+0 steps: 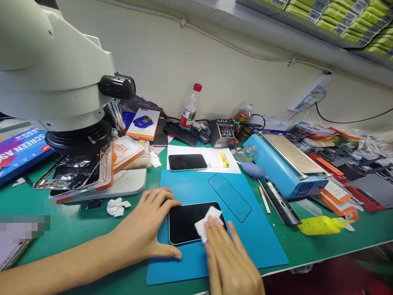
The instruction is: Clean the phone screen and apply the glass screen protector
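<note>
Looks like we're mid-wipe on the smartphone (184, 223) at six o'clock: our right hand (229, 258) presses a white wipe (200, 227) down, fingers together; our left hand (150, 229) spreads wide round its left end. Black-edged screen protector (230, 197) lies separate, toward two o'clock. Blue box (21, 157), nine o'clock: "SCREEN AS", rest unreadable.

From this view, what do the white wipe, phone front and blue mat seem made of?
White wipe: matte paper tissue or nonwoven cloth, by its soft, bent edges; can't tell which.
Phone front: probably glass, by its smooth, unbroken black face.
Blue mat: likely silicone or rubber, low-sheen, by its even colour; plastic possible.
</note>
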Demonstrator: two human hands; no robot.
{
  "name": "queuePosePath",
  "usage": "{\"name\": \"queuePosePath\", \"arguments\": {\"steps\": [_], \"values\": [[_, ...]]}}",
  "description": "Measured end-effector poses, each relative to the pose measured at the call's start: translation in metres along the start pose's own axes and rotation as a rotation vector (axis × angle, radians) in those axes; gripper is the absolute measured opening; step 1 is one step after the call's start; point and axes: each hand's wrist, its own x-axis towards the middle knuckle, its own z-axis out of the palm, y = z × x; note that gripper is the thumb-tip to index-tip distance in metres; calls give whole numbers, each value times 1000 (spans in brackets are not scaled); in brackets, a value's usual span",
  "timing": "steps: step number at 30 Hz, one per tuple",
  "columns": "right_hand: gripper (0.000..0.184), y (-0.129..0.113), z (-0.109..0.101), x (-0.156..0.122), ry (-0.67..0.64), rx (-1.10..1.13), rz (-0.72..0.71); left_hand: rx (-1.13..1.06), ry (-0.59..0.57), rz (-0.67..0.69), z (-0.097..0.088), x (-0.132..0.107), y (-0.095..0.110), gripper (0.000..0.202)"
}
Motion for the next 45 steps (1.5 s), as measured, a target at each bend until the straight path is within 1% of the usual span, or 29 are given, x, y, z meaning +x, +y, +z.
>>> {"name": "queuePosePath", "arguments": {"steps": [1,3,6,8,9,11,13,14,16,18,20,24,27,30,33,35,36,38,40,43,45], "values": [[40,5,-2,2,0,-24,36,-1,-7,-6,0,0,0,102],[41,0,2,13,8,-16,70,-2,-7,-17,-1,1,2,114],[41,-26,16,30,17,102,60,-15,14,-30,-3,1,6,125],[39,-37,20,30,44,161,24,-23,19,-31,-4,1,8,126],[37,-38,20,27,66,170,-7,-25,15,-31,-5,1,8,126],[35,-31,15,18,83,154,-56,-27,0,-31,-6,1,8,129],[37,-21,11,15,52,113,-34,-26,-8,-34,-6,2,7,133],[39,-18,10,17,28,102,-5,-26,-9,-34,-6,2,7,133],[41,-19,12,29,-3,120,40,-20,-2,-29,-7,3,8,127],[42,-26,16,43,-10,184,50,-20,14,-18,-7,3,9,121],[41,-33,19,51,-11,244,41,-28,30,-2,-8,2,10,120],[40,-35,15,48,-2,274,-6,-37,13,17,-10,2,9,124],[41,-37,13,50,-34,261,18,-37,21,9,-9,2,10,118],[42,-44,15,55,-77,253,35,-39,47,12,-7,1,10,112],[40,-46,18,43,-24,235,-1,-18,45,18,-5,-1,9,107],[37,-41,15,27,38,206,-27,-4,33,15,-6,-2,9,108],[36,-36,13,18,54,183,-29,0,24,8,-6,-2,9,111],[37,-22,4,1,28,133,-5,1,2,-14,-6,-3,9,123],[41,-6,-7,-13,-24,89,43,2,-21,-45,-6,-3,9,132],[51,9,-17,-27,-55,56,116,2,-37,-71,-6,-3,8,133],[54,7,-15,-28,-40,36,152,3,-37,-76,-6,-3,8,131]]}}
